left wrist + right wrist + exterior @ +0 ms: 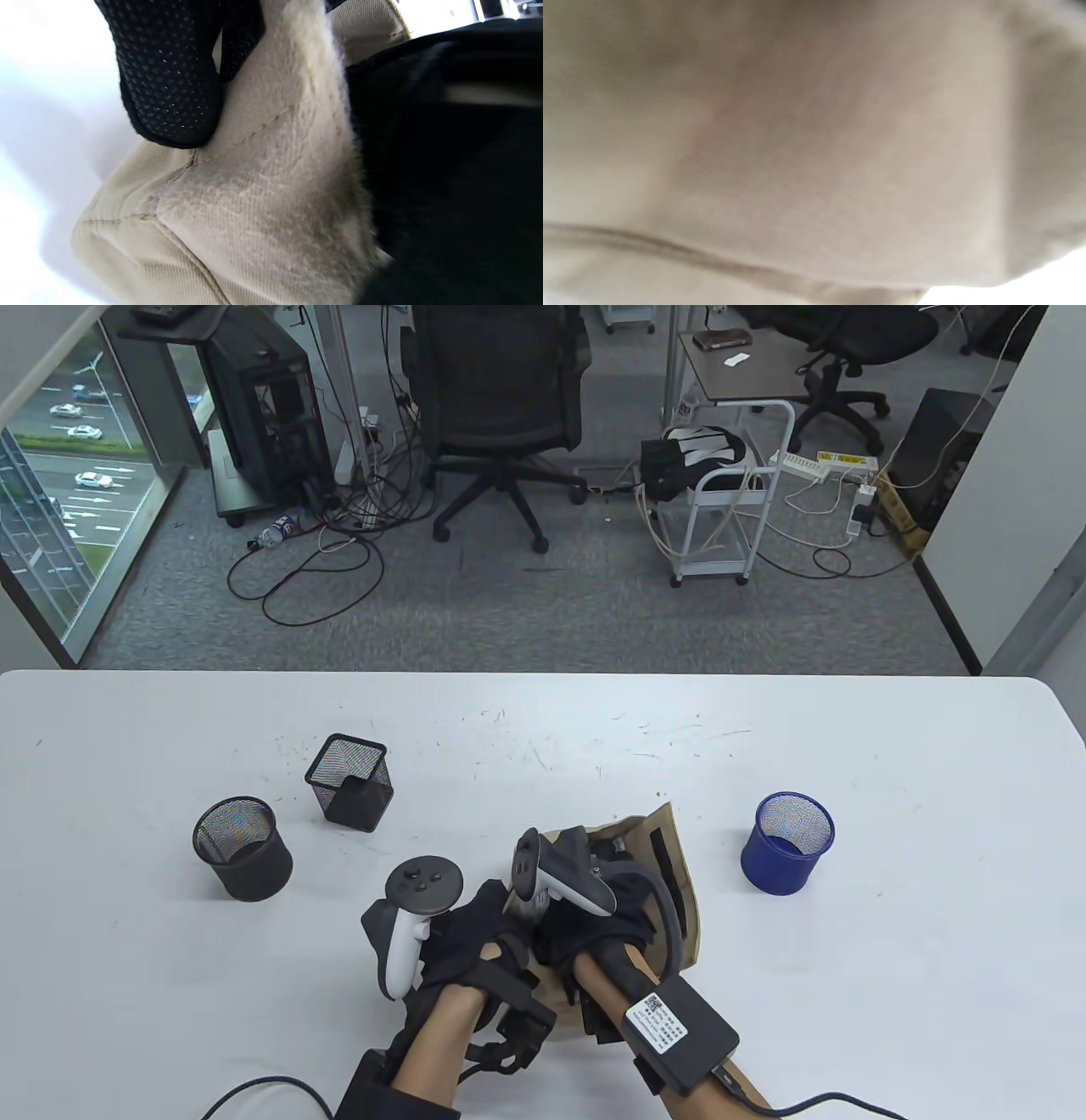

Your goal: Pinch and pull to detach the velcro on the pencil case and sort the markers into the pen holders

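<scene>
A tan fabric pencil case (672, 824) lies on the white table under both hands, its flap turned open to the right and showing a black velcro strip (658, 858). My left hand (496, 920) pinches the case's left end; in the left wrist view a dotted black fingertip (169, 89) presses into the beige fuzzy cloth (263, 190). My right hand (594, 912) lies over the case's middle with its fingers hidden under the tracker. The right wrist view shows only blurred beige cloth (814, 161). No markers are visible.
A round black mesh holder (243, 850) and a square black mesh holder (351, 782) stand at the left. A blue round holder (789, 845) stands at the right. The table's far edge (543, 675) runs behind them.
</scene>
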A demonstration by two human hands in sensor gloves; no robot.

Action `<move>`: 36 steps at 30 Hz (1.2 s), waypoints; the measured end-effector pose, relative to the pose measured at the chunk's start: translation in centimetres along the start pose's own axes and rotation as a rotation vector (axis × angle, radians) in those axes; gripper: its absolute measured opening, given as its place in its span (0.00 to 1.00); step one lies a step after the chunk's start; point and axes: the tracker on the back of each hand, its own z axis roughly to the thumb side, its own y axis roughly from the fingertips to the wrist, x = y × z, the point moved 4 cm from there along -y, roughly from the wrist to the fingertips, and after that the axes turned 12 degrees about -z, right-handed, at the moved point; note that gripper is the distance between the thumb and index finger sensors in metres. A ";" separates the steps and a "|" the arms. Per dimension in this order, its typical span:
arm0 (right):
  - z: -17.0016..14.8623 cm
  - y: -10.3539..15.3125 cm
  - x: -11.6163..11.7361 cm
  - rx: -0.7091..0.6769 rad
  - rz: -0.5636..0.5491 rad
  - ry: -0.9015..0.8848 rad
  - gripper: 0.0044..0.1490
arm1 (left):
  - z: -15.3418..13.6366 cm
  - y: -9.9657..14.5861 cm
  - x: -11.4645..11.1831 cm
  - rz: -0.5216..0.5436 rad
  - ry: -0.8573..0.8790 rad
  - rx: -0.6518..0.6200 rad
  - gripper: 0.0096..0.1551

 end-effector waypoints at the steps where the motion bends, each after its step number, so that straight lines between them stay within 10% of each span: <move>1: 0.1 0.6 -0.6 -0.039 -0.030 -0.058 0.61 | -0.1 0.0 0.1 0.007 0.014 -0.003 0.39; 9: -4.2 4.8 -6.1 0.034 -0.470 -0.062 0.59 | -0.8 0.4 1.8 0.056 0.092 -0.013 0.40; 19: -12.8 1.1 -2.9 0.120 -0.075 -0.634 0.40 | -1.5 0.7 2.8 0.064 0.160 -0.046 0.39; 36: -15.3 -1.1 1.6 0.163 0.080 -0.645 0.36 | -4.2 -2.3 1.2 -0.052 0.086 0.034 0.38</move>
